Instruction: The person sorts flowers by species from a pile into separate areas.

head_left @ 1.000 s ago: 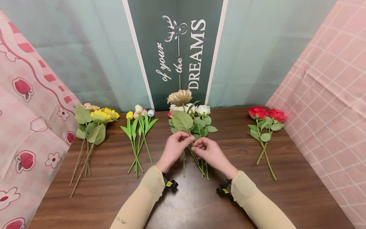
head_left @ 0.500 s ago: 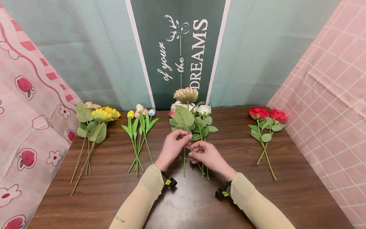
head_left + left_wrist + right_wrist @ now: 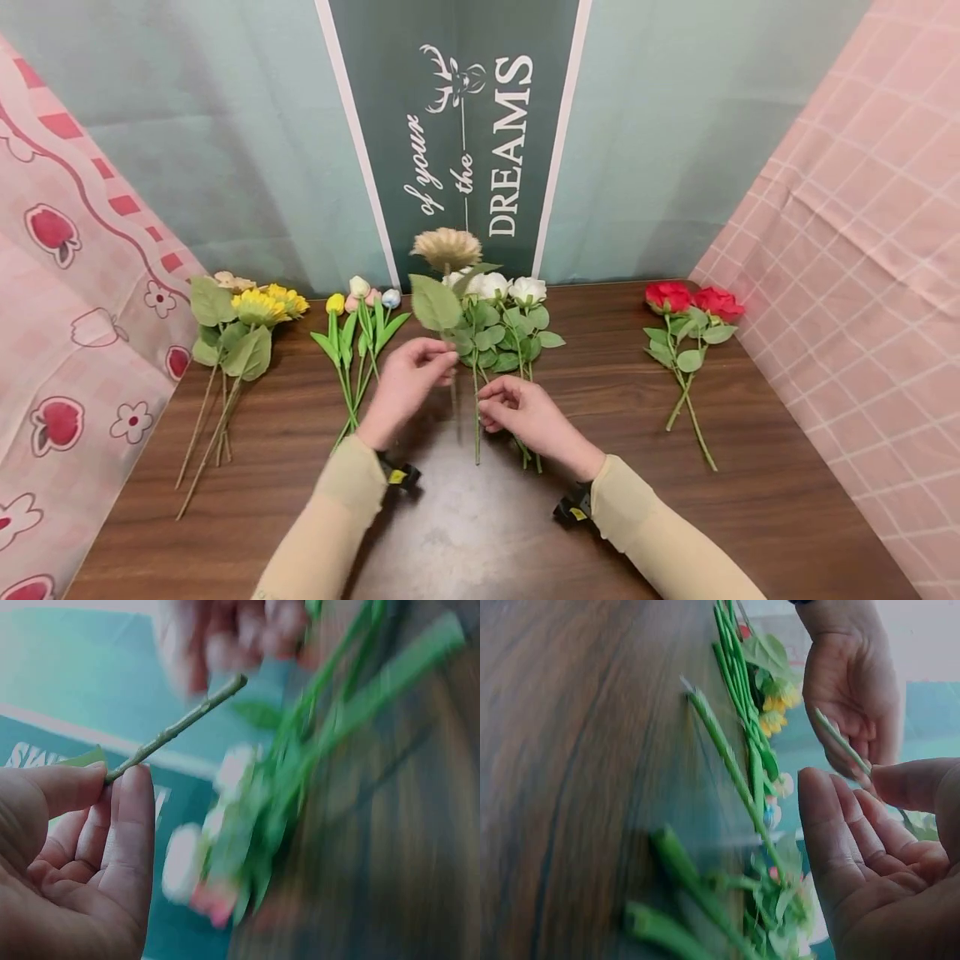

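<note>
My left hand (image 3: 408, 383) pinches the stem of a beige, many-petalled flower (image 3: 447, 248) with a broad green leaf, holding it upright above the table. The left wrist view shows the bare stem end (image 3: 172, 733) sticking out past thumb and forefinger. Beside it, my right hand (image 3: 528, 412) is held over the stems of several white roses (image 3: 491, 285) with its fingers relaxed. Nothing sits between the right thumb (image 3: 915, 784) and fingers in the right wrist view. A bit of pink shows among the white roses in the left wrist view, blurred.
Tulips (image 3: 358, 302) with crossed stems lie left of the middle, partly behind the left hand. Yellow sunflowers (image 3: 261, 307) lie farther left on the wooden table (image 3: 465, 533). Red roses (image 3: 669, 297) lie at the right. Printed cloth (image 3: 637, 150) hangs around the table.
The left hand has moved left, taking the beige flower away from the right hand. The right hand has let go of the stem and shifted little.
</note>
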`<act>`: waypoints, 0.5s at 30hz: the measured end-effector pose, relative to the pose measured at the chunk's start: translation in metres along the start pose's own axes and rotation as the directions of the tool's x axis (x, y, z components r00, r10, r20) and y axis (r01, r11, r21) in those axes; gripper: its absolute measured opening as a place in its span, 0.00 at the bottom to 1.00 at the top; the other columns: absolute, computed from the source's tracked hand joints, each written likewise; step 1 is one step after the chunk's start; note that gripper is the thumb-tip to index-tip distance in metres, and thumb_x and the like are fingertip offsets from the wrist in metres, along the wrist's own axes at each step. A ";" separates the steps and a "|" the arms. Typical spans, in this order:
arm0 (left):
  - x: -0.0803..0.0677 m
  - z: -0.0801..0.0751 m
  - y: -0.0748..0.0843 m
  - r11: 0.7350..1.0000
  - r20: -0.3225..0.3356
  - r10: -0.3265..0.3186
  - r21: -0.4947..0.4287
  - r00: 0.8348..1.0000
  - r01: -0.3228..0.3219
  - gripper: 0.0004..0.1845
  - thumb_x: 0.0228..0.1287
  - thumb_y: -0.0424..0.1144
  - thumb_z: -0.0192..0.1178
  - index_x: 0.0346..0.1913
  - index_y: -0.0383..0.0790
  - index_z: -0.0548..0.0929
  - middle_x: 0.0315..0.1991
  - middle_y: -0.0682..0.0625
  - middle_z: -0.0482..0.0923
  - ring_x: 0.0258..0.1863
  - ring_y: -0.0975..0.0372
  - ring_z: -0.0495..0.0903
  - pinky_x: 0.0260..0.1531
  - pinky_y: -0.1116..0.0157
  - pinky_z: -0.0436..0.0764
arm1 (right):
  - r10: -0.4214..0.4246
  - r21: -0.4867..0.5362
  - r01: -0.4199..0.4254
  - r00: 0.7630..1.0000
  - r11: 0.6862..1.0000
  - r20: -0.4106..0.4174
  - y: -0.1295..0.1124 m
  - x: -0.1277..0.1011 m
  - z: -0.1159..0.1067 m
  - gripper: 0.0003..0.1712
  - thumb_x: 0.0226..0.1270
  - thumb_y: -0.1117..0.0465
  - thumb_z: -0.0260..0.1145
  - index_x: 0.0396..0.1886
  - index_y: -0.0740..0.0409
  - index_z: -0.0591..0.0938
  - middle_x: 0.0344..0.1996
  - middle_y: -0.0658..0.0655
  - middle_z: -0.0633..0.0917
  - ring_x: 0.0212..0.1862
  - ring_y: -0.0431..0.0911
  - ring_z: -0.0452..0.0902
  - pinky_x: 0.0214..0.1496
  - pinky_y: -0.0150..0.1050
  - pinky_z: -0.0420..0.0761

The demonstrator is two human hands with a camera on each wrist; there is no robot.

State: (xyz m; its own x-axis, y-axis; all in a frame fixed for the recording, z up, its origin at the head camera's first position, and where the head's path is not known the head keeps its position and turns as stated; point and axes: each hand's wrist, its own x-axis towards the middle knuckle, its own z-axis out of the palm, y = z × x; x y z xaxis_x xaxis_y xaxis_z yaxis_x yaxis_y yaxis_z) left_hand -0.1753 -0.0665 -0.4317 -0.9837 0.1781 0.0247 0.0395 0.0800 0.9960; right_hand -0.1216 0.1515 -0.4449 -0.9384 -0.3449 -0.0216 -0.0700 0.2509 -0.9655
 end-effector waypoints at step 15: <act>-0.077 -0.243 0.006 0.885 -0.340 -0.032 0.428 0.940 0.185 0.25 0.76 0.45 0.60 0.59 0.23 0.79 0.35 0.59 0.86 0.29 0.69 0.86 0.31 0.70 0.86 | -0.332 -0.672 0.491 0.871 0.555 0.362 -0.049 0.030 0.060 0.26 0.78 0.46 0.61 0.68 0.55 0.78 0.66 0.54 0.79 0.71 0.48 0.70 0.74 0.44 0.67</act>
State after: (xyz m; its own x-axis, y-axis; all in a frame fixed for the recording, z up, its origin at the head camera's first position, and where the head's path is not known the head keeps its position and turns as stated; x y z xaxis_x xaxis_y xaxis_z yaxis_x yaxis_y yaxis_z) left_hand -0.1423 -0.3176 -0.4066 -0.9855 -0.1687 0.0207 -0.0716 0.5230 0.8493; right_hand -0.1261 0.0747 -0.4138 -0.6714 -0.7113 0.2078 -0.7269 0.5775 -0.3718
